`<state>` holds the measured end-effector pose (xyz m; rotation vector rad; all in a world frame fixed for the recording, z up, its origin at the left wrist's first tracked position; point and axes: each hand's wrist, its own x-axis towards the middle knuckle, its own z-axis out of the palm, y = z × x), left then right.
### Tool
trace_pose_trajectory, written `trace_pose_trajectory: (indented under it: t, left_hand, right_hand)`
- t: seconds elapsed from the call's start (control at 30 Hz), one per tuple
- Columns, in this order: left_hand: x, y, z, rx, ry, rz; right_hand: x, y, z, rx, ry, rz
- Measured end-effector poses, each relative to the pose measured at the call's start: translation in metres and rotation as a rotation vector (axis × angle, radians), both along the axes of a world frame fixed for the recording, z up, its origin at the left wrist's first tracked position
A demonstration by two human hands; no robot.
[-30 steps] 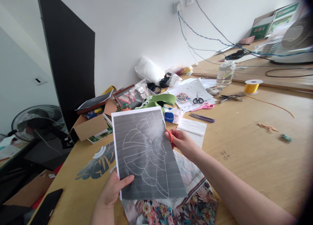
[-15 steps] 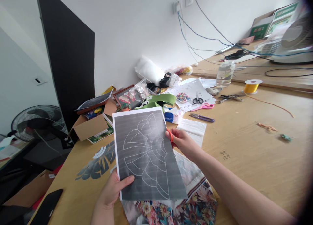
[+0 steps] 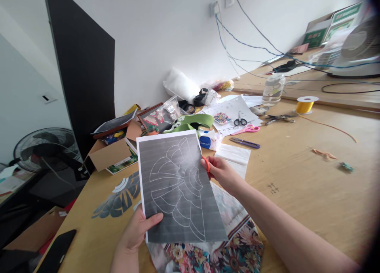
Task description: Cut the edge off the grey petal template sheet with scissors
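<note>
A dark grey paper sheet (image 3: 169, 186) with white outlines of fan or petal shapes is held up in front of me. My left hand (image 3: 138, 227) grips its lower left edge, thumb on the printed face and fingers behind. At the right edge, my right hand (image 3: 218, 170) is closed on orange-handled scissors (image 3: 206, 165); their blades are hidden behind the sheet. Below the paper lies flower-patterned fabric (image 3: 237, 249). To the left on the table are cut-out dark paper pieces (image 3: 118, 201) laid out in a wing-like fan.
Behind the sheet lie pink-handled scissors (image 3: 249, 128), purple thread snips (image 3: 245, 142), small black scissors (image 3: 240, 121) and a green strap (image 3: 192, 122). A yellow thread spool (image 3: 305, 105) and a water jar (image 3: 273, 89) stand farther right. An open cardboard box (image 3: 111, 151) is at left, a black phone (image 3: 57, 249) near the edge.
</note>
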<state>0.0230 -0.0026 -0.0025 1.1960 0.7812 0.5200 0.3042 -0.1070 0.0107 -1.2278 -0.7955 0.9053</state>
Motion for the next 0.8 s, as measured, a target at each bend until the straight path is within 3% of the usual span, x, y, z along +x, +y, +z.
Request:
trace_pose_trajectory:
  t: [0.33, 0.63, 0.8]
  left_hand:
    - [-0.0007, 0.0018, -0.0010, -0.002, 0.012, -0.010]
    - [0.0021, -0.0058, 0.0070, -0.025, 0.013, 0.024]
    - [-0.0007, 0.0005, 0.0004, -0.002, 0.033, -0.002]
  right_hand:
    - [-0.0006, 0.0011, -0.0016, 0.003, 0.016, -0.009]
    - [0.0005, 0.0000, 0.0005, 0.027, 0.051, -0.010]
    - [0.0006, -0.0006, 0.0018, 0.027, 0.042, -0.016]
